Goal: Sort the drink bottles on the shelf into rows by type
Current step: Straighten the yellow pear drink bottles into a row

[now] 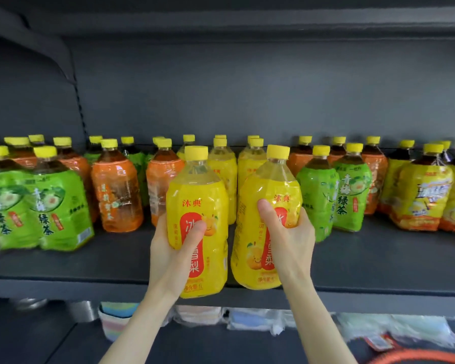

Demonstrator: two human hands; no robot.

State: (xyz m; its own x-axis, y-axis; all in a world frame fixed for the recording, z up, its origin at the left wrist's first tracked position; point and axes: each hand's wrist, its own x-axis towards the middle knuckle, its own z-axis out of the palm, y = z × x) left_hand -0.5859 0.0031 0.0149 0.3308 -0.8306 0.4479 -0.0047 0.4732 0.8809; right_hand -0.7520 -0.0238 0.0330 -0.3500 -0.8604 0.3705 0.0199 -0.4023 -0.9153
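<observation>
Dark shelf (365,261) holds mixed bottle rows. Left hand (168,248) grips yellow pear bottle (197,206), right hand (292,237) grips second pear bottle (268,185), fingers wrapped round each, upright, side by side.

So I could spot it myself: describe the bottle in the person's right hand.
Start at the front edge of the dark shelf, mid-frame, where two yellow bottles are held up. The right hand grips the yellow bottle beside the green-labelled bottles; unlike its nearly upright twin, its cap leans right.

Bright even light, blurred edges, wide-angle curving, label glare
</observation>
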